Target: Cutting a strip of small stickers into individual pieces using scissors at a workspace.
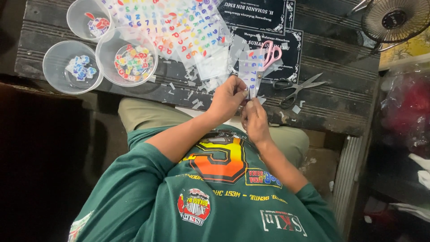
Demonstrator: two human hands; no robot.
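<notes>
The person's left hand (227, 99) pinches the lower edge of a clear sticker strip (253, 71) printed with small coloured digits, while the right hand (255, 120) sits just below it, fingers curled. Pink-handled scissors (271, 54) lie behind the strip, black-handled scissors (299, 88) to their right. Three clear plastic cups (126, 54) of cut stickers stand on the dark wooden table (340, 76), beside loose sticker sheets (179, 27).

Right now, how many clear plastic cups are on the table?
3, all at the table's far left: one cup at the top, one cup lower left, and one cup beside it to the right. Each holds small coloured pieces. None looks hidden.
</notes>
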